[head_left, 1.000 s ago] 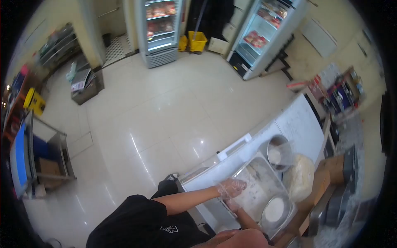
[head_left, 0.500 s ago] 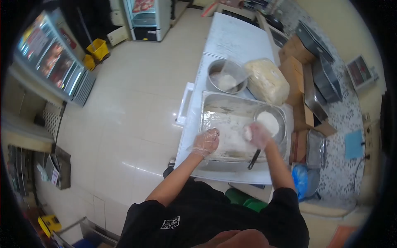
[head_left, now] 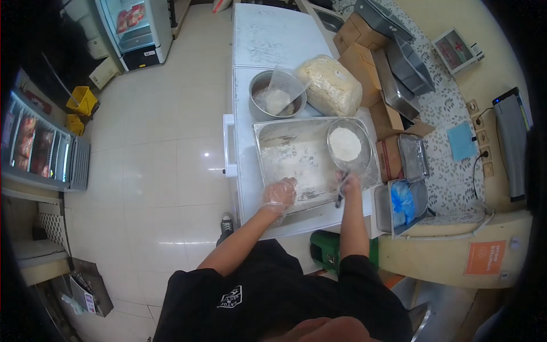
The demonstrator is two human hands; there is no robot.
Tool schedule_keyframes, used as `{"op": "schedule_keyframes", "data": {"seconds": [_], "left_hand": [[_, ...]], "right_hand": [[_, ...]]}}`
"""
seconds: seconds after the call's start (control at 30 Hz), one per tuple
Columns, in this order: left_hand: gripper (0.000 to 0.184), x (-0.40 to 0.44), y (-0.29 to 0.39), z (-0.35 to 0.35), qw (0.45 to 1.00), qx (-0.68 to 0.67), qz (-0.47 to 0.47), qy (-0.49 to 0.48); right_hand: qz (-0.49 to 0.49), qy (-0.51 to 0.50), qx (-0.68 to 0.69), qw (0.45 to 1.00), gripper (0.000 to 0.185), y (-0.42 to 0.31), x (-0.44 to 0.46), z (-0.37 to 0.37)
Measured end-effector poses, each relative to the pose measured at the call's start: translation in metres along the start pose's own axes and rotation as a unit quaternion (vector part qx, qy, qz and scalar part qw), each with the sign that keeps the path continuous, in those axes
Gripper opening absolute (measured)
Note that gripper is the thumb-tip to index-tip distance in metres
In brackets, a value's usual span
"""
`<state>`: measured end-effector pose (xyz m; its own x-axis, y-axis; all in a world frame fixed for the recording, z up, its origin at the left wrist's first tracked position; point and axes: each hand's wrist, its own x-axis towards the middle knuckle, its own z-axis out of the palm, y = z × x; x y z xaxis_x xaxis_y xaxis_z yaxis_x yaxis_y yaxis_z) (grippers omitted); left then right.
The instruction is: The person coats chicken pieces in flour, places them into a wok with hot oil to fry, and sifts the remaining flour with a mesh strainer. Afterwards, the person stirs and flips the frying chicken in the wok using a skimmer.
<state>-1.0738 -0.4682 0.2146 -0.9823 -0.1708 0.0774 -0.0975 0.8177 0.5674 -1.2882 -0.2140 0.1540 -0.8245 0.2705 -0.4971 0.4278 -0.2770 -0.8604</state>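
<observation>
We have a white worktop [head_left: 285,25] reaching away from us, with a handle [head_left: 228,147] on its left edge, a seam [head_left: 245,67] crossing it and greyish smears [head_left: 263,44] over the far part. Directly on it we see a metal tray [head_left: 307,130] at our end, white showing along its near side; a pot [head_left: 258,85] just beyond the tray's left half; and, right of the pot, a plump clear bag [head_left: 330,85]

Orange sign [head_left: 485,258] reading “kitchen” beside a shorter, unclear word, on a pale wall [head_left: 424,253], white badge [head_left: 231,297] with lettering too small to read on the person's black shirt [head_left: 279,293], red cross [head_left: 458,45] on a wall cabinet [head_left: 454,55]
</observation>
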Motion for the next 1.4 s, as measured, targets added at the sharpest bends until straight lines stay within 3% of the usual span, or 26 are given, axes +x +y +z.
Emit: {"op": "schedule_keyframes", "data": {"seconds": [0.07,0.17,0.27,0.47,0.57,0.67,0.77,0.87,0.93,0.97,1.0,1.07,1.1,1.17,1.23,1.3,1.33,1.4], "left_hand": [[0.016,0.0,-0.002,-0.002,1.0,-0.006,0.017,0.006],[0.016,-0.001,-0.008,-0.004,0.998,-0.031,0.053,0.004],[0.017,0.001,-0.016,0.006,0.996,-0.037,0.085,0.013],[0.013,0.002,-0.024,0.014,0.992,0.028,0.118,-0.022],[0.013,0.003,-0.032,0.014,0.991,0.002,0.136,-0.01],[0.013,0.005,-0.036,0.001,0.988,0.014,0.148,-0.036],[0.015,0.005,-0.042,-0.012,0.989,-0.002,0.132,-0.063],[0.018,0.009,-0.056,0.0,0.989,-0.024,0.147,-0.005],[0.019,0.002,-0.058,-0.005,0.989,-0.019,0.142,-0.038],[0.019,0.004,-0.058,-0.007,0.987,-0.023,0.148,-0.053],[0.019,0.009,-0.058,-0.011,0.985,-0.03,0.157,-0.062],[0.019,0.011,-0.056,-0.017,0.984,-0.029,0.176,-0.027],[0.018,0.011,-0.055,-0.018,0.982,-0.029,0.188,-0.016],[0.018,0.01,-0.056,-0.012,0.983,-0.018,0.172,-0.058],[0.017,0.011,-0.055,-0.016,0.984,-0.015,0.166,-0.067],[0.017,0.01,-0.052,-0.026,0.983,-0.02,0.177,-0.047],[0.018,0.012,-0.053,-0.022,0.982,-0.019,0.179,-0.048],[0.02,0.008,-0.056,-0.019,0.981,-0.015,0.184,-0.063]], "right_hand": [[0.032,-0.016,-0.001,0.999,0.013,0.016,0.007,0.008],[-0.084,-0.009,-0.2,0.976,0.014,-0.01,-0.073,0.014],[-0.145,0.009,-0.458,0.877,0.017,-0.024,-0.094,-0.005],[-0.206,0.008,-0.588,0.782,0.024,-0.018,-0.08,-0.038],[-0.178,0.026,-0.745,0.643,0.028,-0.015,-0.064,-0.043],[-0.262,-0.098,-0.904,0.323,0.029,-0.027,-0.109,-0.026],[-0.22,-0.007,-0.833,0.508,0.029,-0.015,-0.078,-0.052],[-0.538,0.007,-0.792,0.291,0.023,0.094,0.119,-0.181],[-0.34,-0.079,-0.775,0.527,0.022,0.054,0.041,-0.156],[-0.268,-0.055,-0.631,0.726,0.021,0.053,0.028,-0.147],[-0.18,-0.026,-0.449,0.875,0.021,0.046,0.028,-0.144],[-0.359,0.013,-0.697,0.621,0.021,0.057,0.067,-0.164],[-0.353,0.038,-0.731,0.583,0.021,0.043,0.028,-0.141],[-0.244,0.034,-0.751,0.613,0.022,0.007,-0.025,-0.106],[-0.243,0.04,-0.736,0.631,0.022,0.008,-0.02,-0.108],[-0.331,0.085,-0.712,0.614,0.022,0.02,-0.018,-0.111],[-0.326,0.092,-0.721,0.604,0.022,0.017,-0.028,-0.105],[-0.226,0.046,-0.798,0.557,0.021,-0.02,-0.062,-0.089]]}}
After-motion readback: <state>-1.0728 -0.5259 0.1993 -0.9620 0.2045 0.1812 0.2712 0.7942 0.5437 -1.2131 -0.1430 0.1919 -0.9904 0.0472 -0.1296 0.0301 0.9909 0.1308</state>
